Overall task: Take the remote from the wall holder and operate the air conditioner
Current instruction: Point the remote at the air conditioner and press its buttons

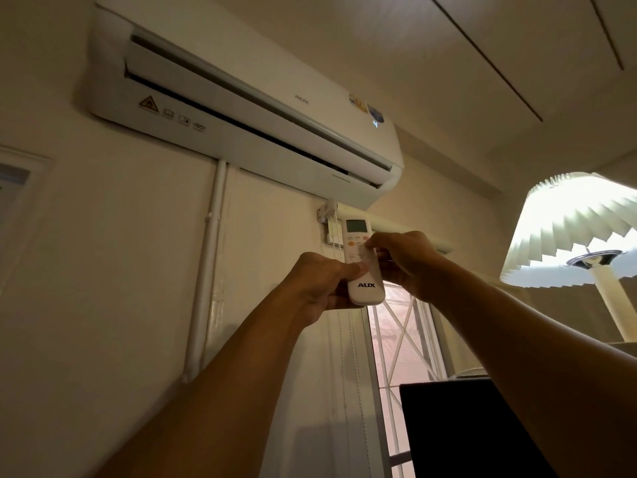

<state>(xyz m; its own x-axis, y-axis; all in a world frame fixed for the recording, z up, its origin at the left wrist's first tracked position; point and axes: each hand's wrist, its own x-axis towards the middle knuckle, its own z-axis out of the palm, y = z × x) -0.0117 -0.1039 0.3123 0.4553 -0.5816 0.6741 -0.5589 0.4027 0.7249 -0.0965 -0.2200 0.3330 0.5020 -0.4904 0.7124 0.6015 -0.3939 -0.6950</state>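
A window frame (15, 201) edges the far left of the cream wall (103, 270). Right of it a white pipe (206, 270) runs down the wall from under the AC (241, 105), a white AUX unit mounted high and seen from below, its flap open on a dark slot. Warning stickers (172, 113) sit on its left end, coloured stickers (365, 106) and a small lit digit (375, 124) on its right end.

Both bare arms reach up from the bottom edge toward the unit. The left hand (324, 284) has its grip closed round the lower part of the remote (363, 260), thumb (351, 270) lying across the front just above the AUX logo, fingers wrapped behind. The remote is white, held upright below the AC's right end, screen at the top and facing the camera, button rows under it. The right hand (403, 260) touches the remote's right side, its thumb on the buttons in the middle and the fingers curled behind; how firmly it holds I cannot tell.

Behind the hands a blind bracket (325, 212) and cords (332, 236) hang beside a window (403, 339) with a crossed grille. Below, a dark flat panel (465, 429) fills the lower right. At far right a lit pleated lamp (579, 232) stands on a pale stem, and dark lines cross the ceiling (482, 56) above
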